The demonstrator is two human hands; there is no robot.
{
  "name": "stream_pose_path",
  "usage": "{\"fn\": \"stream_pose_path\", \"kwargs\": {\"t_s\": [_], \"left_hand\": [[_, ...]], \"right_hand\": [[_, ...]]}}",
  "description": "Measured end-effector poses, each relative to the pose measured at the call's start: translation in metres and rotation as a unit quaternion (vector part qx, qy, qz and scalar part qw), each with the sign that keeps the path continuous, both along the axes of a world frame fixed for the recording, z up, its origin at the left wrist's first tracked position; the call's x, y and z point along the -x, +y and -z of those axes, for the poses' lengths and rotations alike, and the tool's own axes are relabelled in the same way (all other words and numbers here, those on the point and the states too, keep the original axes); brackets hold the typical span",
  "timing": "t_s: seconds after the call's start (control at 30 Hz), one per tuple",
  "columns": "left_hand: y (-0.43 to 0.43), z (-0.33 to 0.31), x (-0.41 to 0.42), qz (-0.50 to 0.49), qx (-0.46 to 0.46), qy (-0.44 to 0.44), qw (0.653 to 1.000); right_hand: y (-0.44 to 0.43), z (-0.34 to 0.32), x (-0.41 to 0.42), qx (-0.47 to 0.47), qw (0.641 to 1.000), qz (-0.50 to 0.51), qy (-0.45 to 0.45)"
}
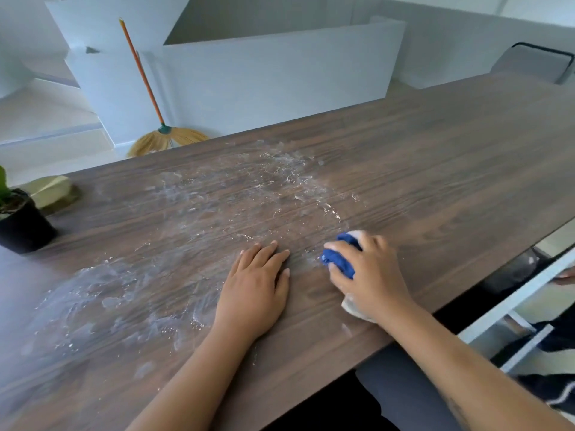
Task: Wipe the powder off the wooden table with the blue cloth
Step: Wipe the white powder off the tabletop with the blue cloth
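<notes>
White powder (217, 194) is smeared in streaks over the middle and left of the dark wooden table (435, 150). My right hand (370, 272) is bunched around the blue cloth (339, 259), pressing it on the table near the front right edge. Only the cloth's front part shows between my fingers. A pale bit of material sticks out under my wrist. My left hand (258, 284) lies flat on the table just left of the cloth, fingers spread, holding nothing.
A black plant pot (25, 225) stands at the table's left edge, with a yellowish object (53, 191) behind it. A broom (155, 119) leans on the white wall beyond the table. A chair (535, 62) stands at the far right.
</notes>
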State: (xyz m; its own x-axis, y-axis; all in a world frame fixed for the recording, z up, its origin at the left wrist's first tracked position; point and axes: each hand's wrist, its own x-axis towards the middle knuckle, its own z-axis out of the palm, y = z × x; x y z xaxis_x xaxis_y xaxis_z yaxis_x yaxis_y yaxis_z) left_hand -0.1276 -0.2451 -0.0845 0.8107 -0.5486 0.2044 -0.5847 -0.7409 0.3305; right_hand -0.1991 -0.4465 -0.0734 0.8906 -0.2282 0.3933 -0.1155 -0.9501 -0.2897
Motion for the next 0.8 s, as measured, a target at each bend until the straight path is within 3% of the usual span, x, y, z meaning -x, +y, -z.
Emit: {"fn": "stream_pose_path", "kwargs": {"t_s": [0.17,0.3,0.37,0.47,0.57,0.73,0.8], "left_hand": [[0.0,-0.001,0.0,-0.001,-0.008,0.002,1.0],[0.0,-0.001,-0.001,-0.006,-0.012,0.005,1.0],[-0.001,0.0,-0.001,-0.008,-0.01,0.0,1.0],[-0.001,0.0,-0.001,-0.007,-0.008,-0.005,1.0],[0.001,0.0,-0.002,-0.005,-0.014,0.001,1.0],[-0.001,-0.002,-0.002,-0.011,-0.009,-0.005,1.0],[-0.001,-0.003,-0.002,-0.012,-0.011,-0.006,1.0]], "right_hand": [[-0.011,0.005,0.033,0.001,0.993,-0.118,0.004],[-0.042,0.005,0.012,-0.013,1.0,0.019,0.011],[-0.022,0.001,-0.005,-0.008,0.999,0.04,0.015],[0.003,0.002,0.008,-0.008,0.996,-0.084,0.028],[-0.027,-0.001,0.032,-0.059,0.979,-0.191,0.034],[-0.071,0.001,-0.017,-0.052,0.998,-0.008,0.031],[-0.048,-0.001,-0.035,-0.049,0.998,-0.012,0.032]]}}
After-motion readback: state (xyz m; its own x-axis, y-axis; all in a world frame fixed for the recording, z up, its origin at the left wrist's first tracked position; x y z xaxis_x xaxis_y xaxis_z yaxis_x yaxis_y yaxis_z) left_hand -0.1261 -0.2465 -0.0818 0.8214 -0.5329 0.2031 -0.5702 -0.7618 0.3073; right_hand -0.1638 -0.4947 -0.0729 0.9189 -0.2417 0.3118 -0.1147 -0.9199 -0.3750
